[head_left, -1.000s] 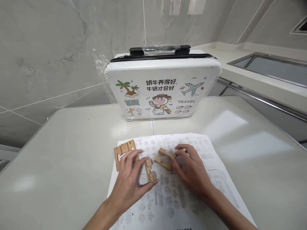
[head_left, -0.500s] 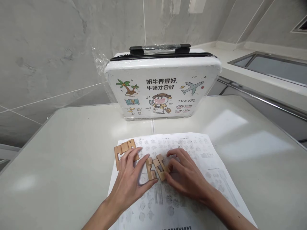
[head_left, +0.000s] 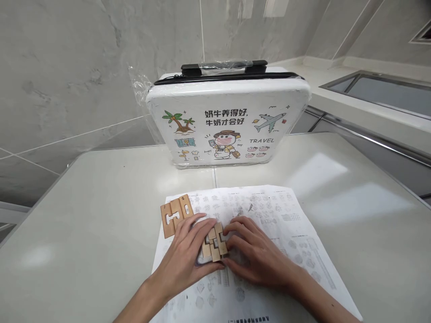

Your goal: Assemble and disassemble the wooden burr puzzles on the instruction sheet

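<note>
Between my hands a cluster of light, notched wooden puzzle pieces sits pushed together over the printed sheet. Gaps show between some of their notches. From the left, my left hand grips the cluster, its thumb at the near edge and its fingers along the far side. My right hand is closed on the cluster's right side with bent fingers and thumb. Just beyond my left hand, flat wooden pieces with cut-outs and handwritten marks, one of them a "2", lie side by side on the sheet.
A white carry case in clear plastic wrap, with cartoon prints and a black handle, stands at the back of the pale table. Grey tiled wall rises behind it. On the right is a counter with a dark framed panel.
The notched pieces, apart in two groups before, are now pressed against each other. My right hand has moved left, and my left hand has slid off the flat pieces, showing more of them.
</note>
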A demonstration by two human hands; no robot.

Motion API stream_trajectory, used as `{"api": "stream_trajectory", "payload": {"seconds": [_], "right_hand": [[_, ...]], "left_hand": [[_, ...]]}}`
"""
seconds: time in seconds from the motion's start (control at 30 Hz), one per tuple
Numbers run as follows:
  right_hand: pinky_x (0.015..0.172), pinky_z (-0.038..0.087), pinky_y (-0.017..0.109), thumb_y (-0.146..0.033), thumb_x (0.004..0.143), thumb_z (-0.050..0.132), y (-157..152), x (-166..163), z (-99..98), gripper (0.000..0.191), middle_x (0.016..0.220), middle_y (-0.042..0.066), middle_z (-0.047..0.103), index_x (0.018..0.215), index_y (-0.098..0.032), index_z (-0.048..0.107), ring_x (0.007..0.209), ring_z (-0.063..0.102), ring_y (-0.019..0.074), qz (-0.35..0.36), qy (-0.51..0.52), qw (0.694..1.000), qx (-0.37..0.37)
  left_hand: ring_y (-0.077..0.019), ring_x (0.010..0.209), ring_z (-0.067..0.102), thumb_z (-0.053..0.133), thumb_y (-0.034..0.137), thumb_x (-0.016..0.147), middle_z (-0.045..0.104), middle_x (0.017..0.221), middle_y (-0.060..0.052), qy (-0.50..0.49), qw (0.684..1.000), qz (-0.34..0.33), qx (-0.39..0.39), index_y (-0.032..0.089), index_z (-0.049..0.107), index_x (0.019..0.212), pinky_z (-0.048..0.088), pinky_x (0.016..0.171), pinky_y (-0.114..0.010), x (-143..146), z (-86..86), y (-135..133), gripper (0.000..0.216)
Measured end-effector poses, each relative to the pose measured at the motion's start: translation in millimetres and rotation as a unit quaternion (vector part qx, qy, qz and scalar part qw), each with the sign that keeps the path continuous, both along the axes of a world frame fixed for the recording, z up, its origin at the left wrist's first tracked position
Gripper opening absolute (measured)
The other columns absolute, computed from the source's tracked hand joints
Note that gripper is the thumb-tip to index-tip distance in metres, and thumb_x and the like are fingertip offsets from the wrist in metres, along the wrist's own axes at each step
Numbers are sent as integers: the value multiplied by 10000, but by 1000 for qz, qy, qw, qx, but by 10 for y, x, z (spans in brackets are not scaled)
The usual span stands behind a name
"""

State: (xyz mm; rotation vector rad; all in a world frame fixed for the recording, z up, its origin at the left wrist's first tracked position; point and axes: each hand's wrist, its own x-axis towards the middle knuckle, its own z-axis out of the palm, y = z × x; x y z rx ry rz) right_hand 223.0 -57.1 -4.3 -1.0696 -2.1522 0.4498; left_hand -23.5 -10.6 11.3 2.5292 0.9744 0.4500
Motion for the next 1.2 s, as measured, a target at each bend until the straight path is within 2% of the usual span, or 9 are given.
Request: {"api": "stream_trajectory", "payload": {"seconds": [0.2,0.3,0.4,0.6,0.83,1.03,1.2], "right_hand": [[1018,566,500,-244,984,680,-17,-27,13,148,1241,134,706,1114,-208,619,1222,626,319,16,-14,1000,-9],[1066,545,516,-248,987,676,-23,-31,18,209,1320,141,697,1182,-197,621,1284,603,327,22,-20,999,-12],[1110,520,519,-247,1006,654,-26,-35,19,253,1403,149,676,1247,-182,610,1361,565,325,30,-32,999,-18],[1139,510,519,-242,1027,625,-25,-37,5,396,1452,178,661,1407,-161,550,1432,536,315,38,-45,998,-12],[1126,534,535,-245,1009,659,-27,-32,-14,358,1475,168,644,1354,-188,579,1422,551,320,21,-40,999,-16],[1115,541,560,-229,1020,645,-31,-31,-25,335,1469,167,643,1345,-183,580,1394,567,332,18,-38,999,-19],[1099,553,565,-215,1022,638,-29,-23,-35,324,1457,169,649,1339,-180,583,1384,571,333,16,-42,999,-14]], "left_hand": [[-290,1448,567,635,466,1041,552,1593,-110,-3,1000,-21,-9,315,316,1661,565,1158,-495,-42,-12,41,713],[-290,1468,554,597,434,1066,532,1621,-104,2,999,-33,15,330,333,1662,558,1168,-499,-56,-8,81,660],[-302,1453,565,595,400,1073,573,1583,-101,2,998,-45,44,352,378,1644,544,1172,-533,-63,6,126,612],[-307,1384,591,617,421,1062,615,1508,-100,10,998,-22,52,345,478,1581,565,1117,-509,-91,28,169,542],[-309,1266,621,683,395,1028,637,1394,-112,25,997,-42,66,349,521,1546,560,1025,-459,-139,79,168,544],[-310,1146,643,724,370,960,652,1278,-122,27,994,-59,85,288,651,1370,544,971,-468,-155,116,153,425],[-296,1066,654,716,365,925,670,1228,-121,12,993,-74,93,263,666,1277,545,921,-446,-158,137,168,370]]}}
